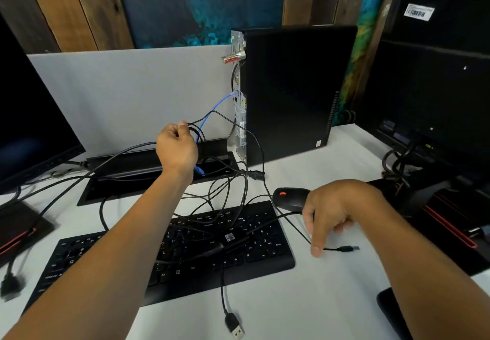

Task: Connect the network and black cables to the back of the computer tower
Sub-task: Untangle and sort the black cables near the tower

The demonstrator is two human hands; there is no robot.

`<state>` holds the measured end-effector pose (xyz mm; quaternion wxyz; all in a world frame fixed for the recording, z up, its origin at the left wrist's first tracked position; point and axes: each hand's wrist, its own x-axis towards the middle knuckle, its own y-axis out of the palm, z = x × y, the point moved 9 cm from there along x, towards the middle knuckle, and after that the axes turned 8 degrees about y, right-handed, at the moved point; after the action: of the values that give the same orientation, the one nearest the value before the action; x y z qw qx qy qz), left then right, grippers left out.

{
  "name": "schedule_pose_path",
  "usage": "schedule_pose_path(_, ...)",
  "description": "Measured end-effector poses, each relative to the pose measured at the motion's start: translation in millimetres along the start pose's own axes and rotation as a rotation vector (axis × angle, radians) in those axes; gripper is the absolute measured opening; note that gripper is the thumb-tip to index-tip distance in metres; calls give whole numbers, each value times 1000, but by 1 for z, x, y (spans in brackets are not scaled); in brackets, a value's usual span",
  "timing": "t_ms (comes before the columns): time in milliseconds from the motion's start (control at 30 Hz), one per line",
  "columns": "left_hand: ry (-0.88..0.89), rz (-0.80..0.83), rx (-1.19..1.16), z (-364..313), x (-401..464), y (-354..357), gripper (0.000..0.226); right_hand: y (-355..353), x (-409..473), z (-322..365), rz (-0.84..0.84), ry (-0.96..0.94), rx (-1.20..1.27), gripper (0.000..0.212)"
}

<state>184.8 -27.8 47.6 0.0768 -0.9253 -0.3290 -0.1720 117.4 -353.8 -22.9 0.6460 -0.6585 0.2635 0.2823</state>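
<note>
A: Where is the blue network cable (pixel 212 110)?

B: Its clear plug sits in a port on the metal back panel of the computer tower (pixel 297 93). The cord arcs down past the left hand (pixel 176 147) into the desk's cable tray (pixel 148 178).

A: State of the left hand?

B: Closed, fingers pinching thin black cables (pixel 197 131) just beside the blue cord.

A: And the right hand (pixel 336 209)?

B: Thumb and fingers are closed on a thin black cable (pixel 330 248) just behind its metal USB plug (pixel 350 248), low over the white desk (pixel 305 305), beside the keyboard (pixel 201 247) and near the smooth black mouse (pixel 290 197).
</note>
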Motion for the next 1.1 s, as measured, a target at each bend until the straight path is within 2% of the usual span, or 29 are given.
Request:
schedule_pose_path(167,-46,77,-61,7,-9,10,43,7,16,17,-61,-13,-89,14)
schedule_pose_path(233,-87,190,-186,7,-17,21,41,-1,7,16,-30,-92,75,2)
schedule_pose_path(300,-125,321,-297,3,-28,33,37,-22,-14,20,-60,-285,389,7)
schedule_pose_path(367,-147,422,-353,-3,-42,42,34,-54,-44,30,-177,-555,721,4)
schedule_pose_path(433,-158,486,-398,-9,-54,51,34,-85,-74,36,-375,-777,996,3)
schedule_pose_path(533,-159,529,-442,-22,-69,63,33,-107,-87,37,-663,-889,1259,7)
schedule_pose_path(600,-146,546,-456,-33,-77,70,33,-109,-81,41,-777,-908,1326,8)
schedule_pose_path(633,-138,552,-451,-37,-80,72,33,-108,-79,43,-854,-906,1308,11)
schedule_pose_path(700,-126,562,-437,-44,-86,76,34,-105,-84,45,-1116,-898,1148,14)
schedule_pose_path(767,-95,586,-423,-49,-92,79,34,-100,-102,46,-1386,-927,939,10)
schedule_pose_path(833,-45,595,-381,-52,-94,80,33,-95,-114,46,-1558,-930,791,7)
schedule_pose_path(900,-57,582,-397,-53,-96,82,33,-93,-117,49,-1610,-932,699,7)
schedule_pose_path(1000,-189,616,-569,-59,-104,89,32,-84,-113,63,-1645,-913,578,6)
schedule_pose_path(1100,-320,677,-715,-66,-113,96,32,-85,-100,53,-1633,-797,740,12)
